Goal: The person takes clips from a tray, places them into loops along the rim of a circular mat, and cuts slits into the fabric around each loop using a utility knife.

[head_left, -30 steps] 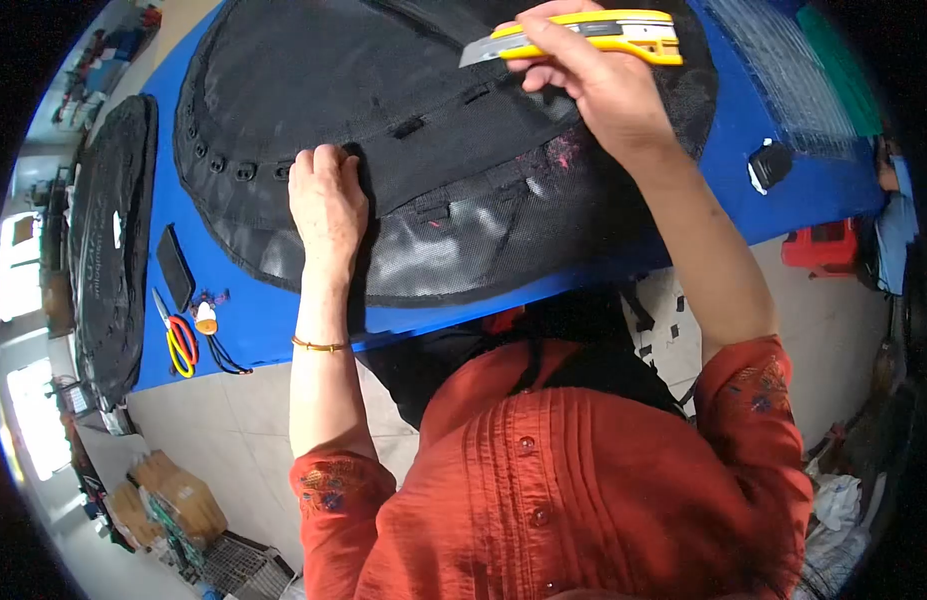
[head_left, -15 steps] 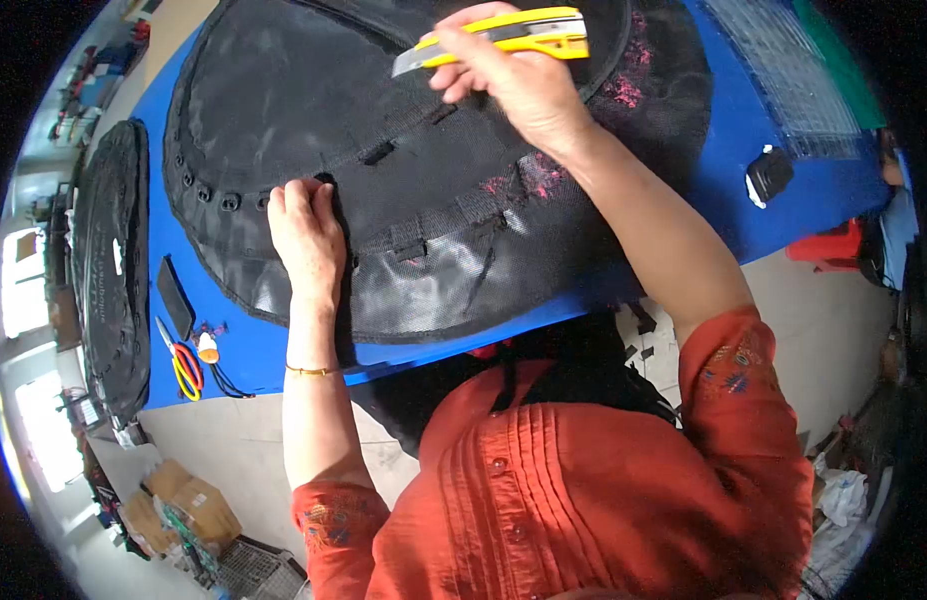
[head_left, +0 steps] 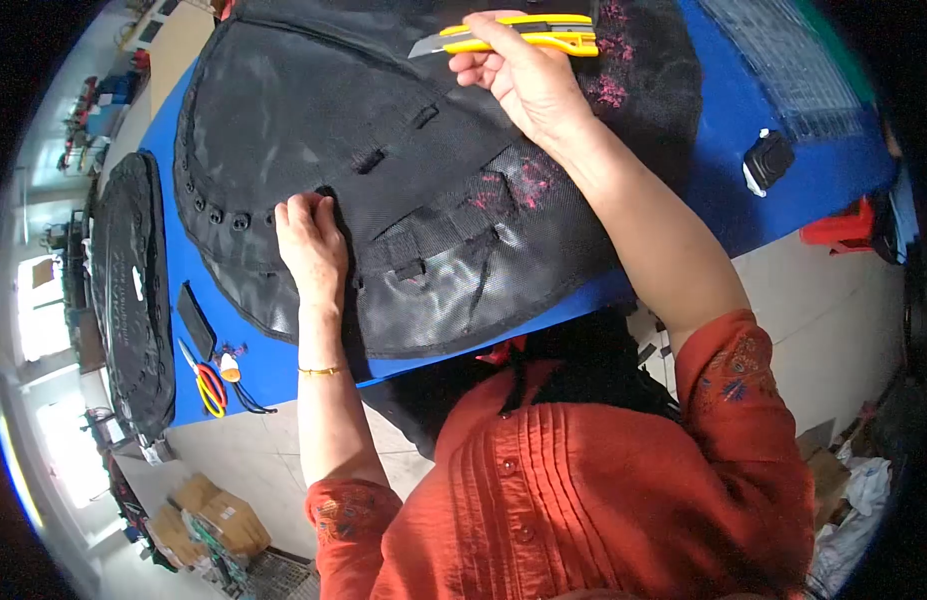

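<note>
A large round black mesh-fabric cover [head_left: 283,110] lies over the blue table, with webbing loops, black fittings along its left side and pink threads. My left hand [head_left: 311,235] is closed on the cover near those fittings; its curled fingertips hide the exact spot. Beside that wrist a dark strip runs down toward the table edge. Above the cover, my right hand [head_left: 528,85] grips a yellow utility knife [head_left: 553,35]. Its blade is extended and points left, apart from the fabric.
On the blue table [head_left: 728,215] lie red-and-yellow scissors [head_left: 211,388], a flat black bar [head_left: 196,318], a small orange-and-white item [head_left: 229,368] and a black square piece [head_left: 768,162]. Another black fabric piece [head_left: 133,300] rests at left. Cardboard boxes [head_left: 218,515] stand on the floor.
The view has shifted slightly. My right hand and the knife have moved a little up and to the right over the cover. My left hand keeps its place on the fabric.
</note>
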